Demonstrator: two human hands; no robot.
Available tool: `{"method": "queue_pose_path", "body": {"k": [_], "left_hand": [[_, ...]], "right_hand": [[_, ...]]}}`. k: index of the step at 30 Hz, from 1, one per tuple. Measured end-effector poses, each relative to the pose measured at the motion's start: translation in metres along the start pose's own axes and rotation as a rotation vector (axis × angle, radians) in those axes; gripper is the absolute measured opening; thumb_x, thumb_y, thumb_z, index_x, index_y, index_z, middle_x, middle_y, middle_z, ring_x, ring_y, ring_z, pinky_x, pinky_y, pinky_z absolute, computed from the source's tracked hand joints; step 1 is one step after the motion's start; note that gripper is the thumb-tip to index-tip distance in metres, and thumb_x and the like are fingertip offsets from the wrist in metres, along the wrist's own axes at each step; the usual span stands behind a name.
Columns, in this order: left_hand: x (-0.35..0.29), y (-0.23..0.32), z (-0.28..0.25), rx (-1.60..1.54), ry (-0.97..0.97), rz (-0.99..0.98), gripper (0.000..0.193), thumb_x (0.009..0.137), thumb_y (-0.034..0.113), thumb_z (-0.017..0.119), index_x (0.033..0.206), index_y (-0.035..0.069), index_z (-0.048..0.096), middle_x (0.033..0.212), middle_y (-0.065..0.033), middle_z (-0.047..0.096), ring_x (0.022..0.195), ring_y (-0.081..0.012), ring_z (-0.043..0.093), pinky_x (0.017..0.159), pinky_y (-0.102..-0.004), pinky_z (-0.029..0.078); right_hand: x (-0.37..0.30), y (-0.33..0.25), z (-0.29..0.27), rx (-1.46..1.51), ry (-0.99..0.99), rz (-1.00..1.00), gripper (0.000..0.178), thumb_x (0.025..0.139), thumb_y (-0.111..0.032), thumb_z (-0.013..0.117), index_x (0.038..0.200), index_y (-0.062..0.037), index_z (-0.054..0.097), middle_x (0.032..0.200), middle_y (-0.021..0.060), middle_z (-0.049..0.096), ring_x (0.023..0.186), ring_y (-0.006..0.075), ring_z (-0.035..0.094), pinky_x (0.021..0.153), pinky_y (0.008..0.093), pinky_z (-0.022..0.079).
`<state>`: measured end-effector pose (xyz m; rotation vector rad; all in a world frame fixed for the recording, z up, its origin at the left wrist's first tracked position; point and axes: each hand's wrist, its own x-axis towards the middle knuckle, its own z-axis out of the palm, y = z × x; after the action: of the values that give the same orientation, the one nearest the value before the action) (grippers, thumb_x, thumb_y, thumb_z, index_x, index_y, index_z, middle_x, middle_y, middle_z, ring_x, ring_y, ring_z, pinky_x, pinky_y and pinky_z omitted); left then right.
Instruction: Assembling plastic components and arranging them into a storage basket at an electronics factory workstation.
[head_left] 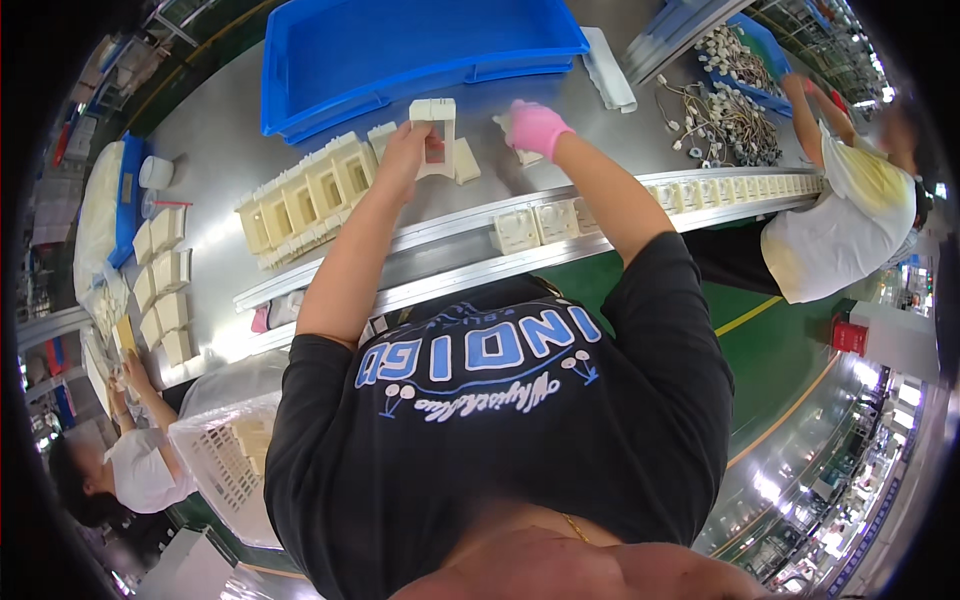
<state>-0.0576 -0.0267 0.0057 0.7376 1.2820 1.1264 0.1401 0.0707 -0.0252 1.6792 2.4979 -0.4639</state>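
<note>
My left hand (pixel 402 155) is bare and closed round a cream plastic housing (pixel 434 108), a rectangular frame with an opening through which fingertips show. It is held up over the metal table. My right hand (pixel 535 130), in a pink glove, is a little to the right with its fingers curled together. Pale bits show at its fingertips and just below it, slightly blurred, so what it grips cannot be made out. Between the hands a flat cream piece (pixel 466 162) lies on the table. A row of open cream housings (pixel 310 195) stands left of my left forearm.
A large blue bin (pixel 425 75) stands beyond my hands. Along the table's near edge a metal rail (pixel 480 215) carries a line of cream housings (pixel 740 190). Wired parts (pixel 735 125) are piled at right, near a co-worker (pixel 850 210). Another person (pixel 140 460) works at left.
</note>
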Motion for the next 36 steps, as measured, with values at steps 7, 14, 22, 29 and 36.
{"method": "queue_pose_path", "body": {"k": [7,14,22,29,36], "left_hand": [[0.002,-0.033,0.009,-0.031,0.014,0.062,0.030,0.088,0.030,0.043,0.107,0.007,0.041,0.098,-0.0081,0.052,0.086,-0.0186,0.053,0.072,-0.0338,0.045],[-0.028,-0.020,0.024,0.118,0.011,0.323,0.033,0.093,0.034,0.030,0.108,0.006,0.036,0.097,-0.0082,0.047,0.088,-0.0128,0.048,0.071,-0.0242,0.042],[-0.014,-0.024,0.013,-0.034,-0.140,0.298,0.041,0.092,0.036,0.031,0.123,0.009,0.033,0.106,-0.0049,0.049,0.094,-0.0132,0.050,0.078,-0.0264,0.043],[-0.025,-0.015,0.014,-0.195,-0.286,0.097,0.039,0.087,0.032,0.044,0.115,0.006,0.036,0.101,-0.0125,0.050,0.080,-0.0222,0.058,0.054,-0.0303,0.051],[-0.036,0.017,-0.002,-0.152,-0.730,-0.136,0.038,0.083,0.022,0.053,0.111,0.002,0.039,0.090,-0.0165,0.055,0.072,-0.0244,0.061,0.049,-0.0308,0.051]], "right_hand": [[-0.072,-0.045,-0.066,1.006,-0.328,-0.109,0.029,0.072,-0.026,0.057,0.080,0.0024,0.053,0.059,0.0091,0.052,0.053,0.0222,0.053,0.053,0.0320,0.044],[-0.083,-0.086,-0.009,0.738,0.512,-0.334,0.032,0.079,-0.014,0.053,0.107,-0.0020,0.043,0.070,0.0091,0.056,0.057,0.0156,0.057,0.051,0.0274,0.045],[-0.085,-0.088,-0.026,0.661,0.478,-0.382,0.036,0.079,-0.010,0.053,0.112,-0.0047,0.040,0.066,0.0067,0.054,0.057,0.0141,0.054,0.052,0.0255,0.042],[-0.104,-0.082,-0.059,1.003,-0.102,-0.338,0.040,0.075,-0.006,0.051,0.114,-0.0054,0.044,0.078,0.0063,0.054,0.065,0.0148,0.052,0.058,0.0269,0.043],[-0.100,-0.070,-0.070,0.624,0.471,-0.879,0.041,0.069,-0.008,0.054,0.110,-0.0074,0.051,0.110,0.0167,0.046,0.097,0.0270,0.048,0.086,0.0354,0.038]]}}
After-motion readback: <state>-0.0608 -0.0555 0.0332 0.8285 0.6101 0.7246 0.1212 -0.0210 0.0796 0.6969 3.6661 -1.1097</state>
